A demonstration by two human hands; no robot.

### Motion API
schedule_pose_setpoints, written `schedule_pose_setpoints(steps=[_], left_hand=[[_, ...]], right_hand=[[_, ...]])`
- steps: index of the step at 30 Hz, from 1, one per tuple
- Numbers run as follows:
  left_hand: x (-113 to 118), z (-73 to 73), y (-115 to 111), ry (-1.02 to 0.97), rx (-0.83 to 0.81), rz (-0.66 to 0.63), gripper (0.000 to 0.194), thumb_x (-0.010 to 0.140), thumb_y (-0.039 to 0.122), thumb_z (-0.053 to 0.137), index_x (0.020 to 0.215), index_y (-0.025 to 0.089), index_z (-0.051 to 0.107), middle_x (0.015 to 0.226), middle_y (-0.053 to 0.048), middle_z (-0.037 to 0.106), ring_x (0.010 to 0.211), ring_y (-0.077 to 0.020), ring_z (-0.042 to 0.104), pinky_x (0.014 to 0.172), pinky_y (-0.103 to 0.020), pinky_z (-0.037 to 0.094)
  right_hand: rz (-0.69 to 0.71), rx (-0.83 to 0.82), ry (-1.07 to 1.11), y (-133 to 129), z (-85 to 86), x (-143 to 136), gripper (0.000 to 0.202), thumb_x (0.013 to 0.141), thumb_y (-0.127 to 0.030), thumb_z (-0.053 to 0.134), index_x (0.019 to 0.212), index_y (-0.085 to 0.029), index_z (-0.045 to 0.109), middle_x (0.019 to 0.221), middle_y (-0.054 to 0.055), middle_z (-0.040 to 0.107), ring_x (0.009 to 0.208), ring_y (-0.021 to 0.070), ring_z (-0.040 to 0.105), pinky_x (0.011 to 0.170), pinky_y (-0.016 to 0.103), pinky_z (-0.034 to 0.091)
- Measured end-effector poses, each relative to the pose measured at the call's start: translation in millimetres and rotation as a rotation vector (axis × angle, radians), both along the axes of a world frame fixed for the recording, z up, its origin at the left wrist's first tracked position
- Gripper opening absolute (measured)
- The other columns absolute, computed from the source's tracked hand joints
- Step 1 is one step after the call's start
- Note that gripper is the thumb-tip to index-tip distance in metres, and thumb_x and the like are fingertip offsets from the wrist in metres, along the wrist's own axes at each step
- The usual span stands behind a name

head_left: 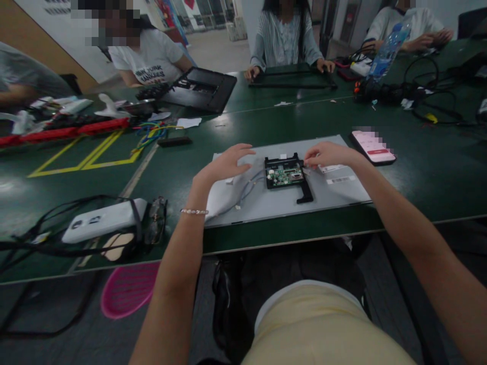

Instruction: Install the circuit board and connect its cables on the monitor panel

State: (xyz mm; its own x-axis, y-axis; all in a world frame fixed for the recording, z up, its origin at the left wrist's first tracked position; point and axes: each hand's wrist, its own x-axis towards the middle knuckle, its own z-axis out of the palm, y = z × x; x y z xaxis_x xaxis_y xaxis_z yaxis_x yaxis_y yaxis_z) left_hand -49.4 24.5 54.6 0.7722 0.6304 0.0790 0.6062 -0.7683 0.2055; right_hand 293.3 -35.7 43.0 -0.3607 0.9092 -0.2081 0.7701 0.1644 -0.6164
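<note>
A grey flat panel (266,205) lies on the green table before me. On its middle sits a black plastic frame (306,191) with a green circuit board (284,175) inside. Bluish-grey wires (247,188) run from the board's left side across the panel. My left hand (230,162) hovers over the panel's left part, fingers apart, holding nothing visible. At the frame's right upper edge, my right hand (327,153) has its thumb and fingers pinched together; whatever may be between the fingertips is too small to make out. A white label with a barcode (340,179) shows below that hand.
To the right lies a phone (373,147). Leftward are a white device (104,220) with black straps, glasses (155,220) and a dark bar (175,142). Across the table, people handle black frames (205,88); a water bottle (388,53) stands by cables. A pink basket (129,289) is below.
</note>
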Motion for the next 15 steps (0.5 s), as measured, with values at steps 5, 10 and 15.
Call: schedule_pose_setpoints(steps=[5,10,15], left_hand=[[-26.7,6.0,14.5,0.008,-0.062,0.006,0.044,0.077,0.033,0.055,0.119,0.02,0.063,0.134,-0.008,0.055,0.124,-0.0247,0.051,0.11,-0.038,0.035],[-37.8,1.5,21.1,0.126,-0.144,0.04,0.046,0.069,0.026,0.054,0.114,0.021,0.065,0.119,-0.003,0.064,0.114,-0.0207,0.057,0.102,-0.029,0.041],[-32.5,3.0,18.7,0.2,-0.193,0.074,0.042,0.069,0.029,0.054,0.109,0.02,0.065,0.109,-0.002,0.067,0.098,-0.0183,0.061,0.087,-0.024,0.045]], right_hand=[[0.007,-0.006,-0.01,0.8,0.0,0.2,0.026,0.082,-0.037,0.057,0.095,-0.019,0.072,0.086,0.006,0.073,0.08,0.0195,0.068,0.064,0.027,0.05],[0.024,-0.023,0.004,-1.2,1.7,-0.1,0.028,0.083,-0.039,0.057,0.097,-0.019,0.072,0.093,0.007,0.073,0.082,0.0199,0.068,0.067,0.029,0.052],[0.021,-0.027,-0.006,-3.8,4.8,-1.6,0.028,0.085,-0.039,0.056,0.097,-0.02,0.071,0.093,0.007,0.073,0.084,0.0201,0.068,0.07,0.029,0.052]])
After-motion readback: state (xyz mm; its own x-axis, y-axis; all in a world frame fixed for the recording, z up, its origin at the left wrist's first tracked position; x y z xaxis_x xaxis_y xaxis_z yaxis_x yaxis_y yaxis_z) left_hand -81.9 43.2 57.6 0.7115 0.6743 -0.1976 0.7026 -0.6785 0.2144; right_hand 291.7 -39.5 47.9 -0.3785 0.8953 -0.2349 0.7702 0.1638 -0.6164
